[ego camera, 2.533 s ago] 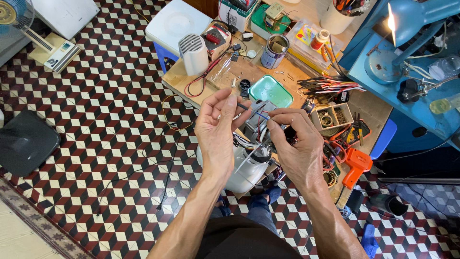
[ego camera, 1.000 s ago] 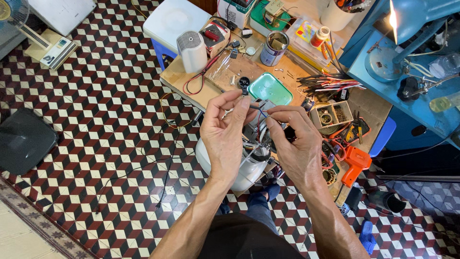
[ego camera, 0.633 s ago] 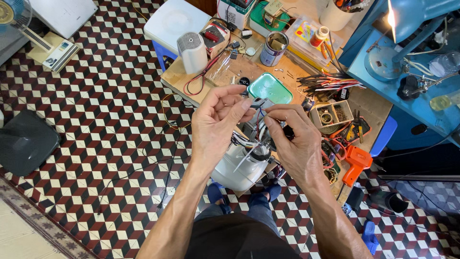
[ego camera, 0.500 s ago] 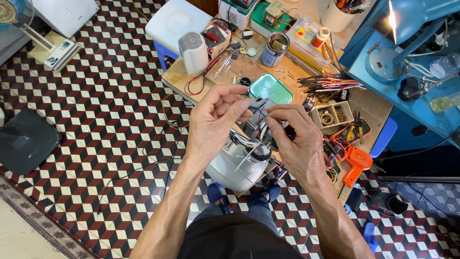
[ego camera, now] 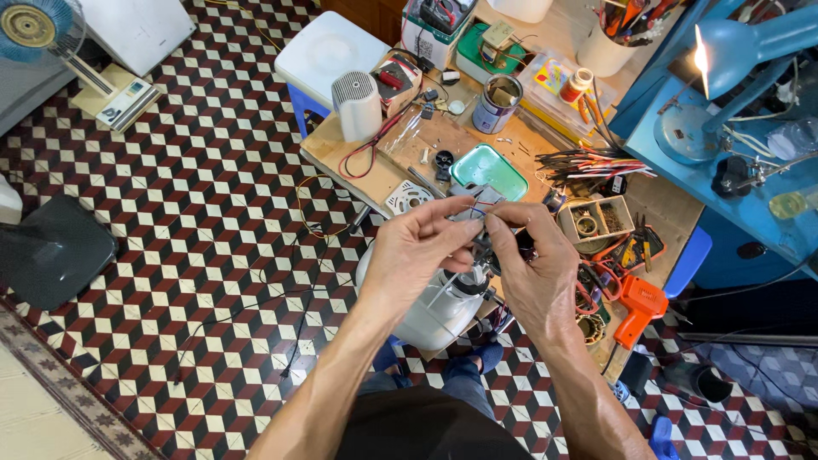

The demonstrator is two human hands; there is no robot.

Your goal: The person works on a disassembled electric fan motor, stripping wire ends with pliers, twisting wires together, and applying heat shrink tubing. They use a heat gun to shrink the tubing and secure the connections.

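- Closest in, the white motor housing (ego camera: pixel 430 311) sits low in front of the person, just under both hands.
- Left hand (ego camera: pixel 415 253) has its fingertips pressed together on the thin wires (ego camera: pixel 477 207), pinching them at about 1 o'clock from the palm.
- Right hand (ego camera: pixel 537 274) meets it there, thumb and forefinger nipped shut on the same wire bundle, at about 10 o'clock from that hand. The two hands are touching at the fingertips.
- At 3 o'clock from the right hand, an orange drill (ego camera: pixel 639 305) lies near the edge of the wooden table (ego camera: pixel 341 153).
- Just past the fingers at 12 o'clock is a green tray (ego camera: pixel 490 169), and a small wooden parts box (ego camera: pixel 596 223) at 2 o'clock.
- Further out: a metal can (ego camera: pixel 499 102), a small white fan heater (ego camera: pixel 357 104), and a bundle of coloured wires (ego camera: pixel 588 162).
- Far right, a blue desk lamp (ego camera: pixel 741 43) is lit.
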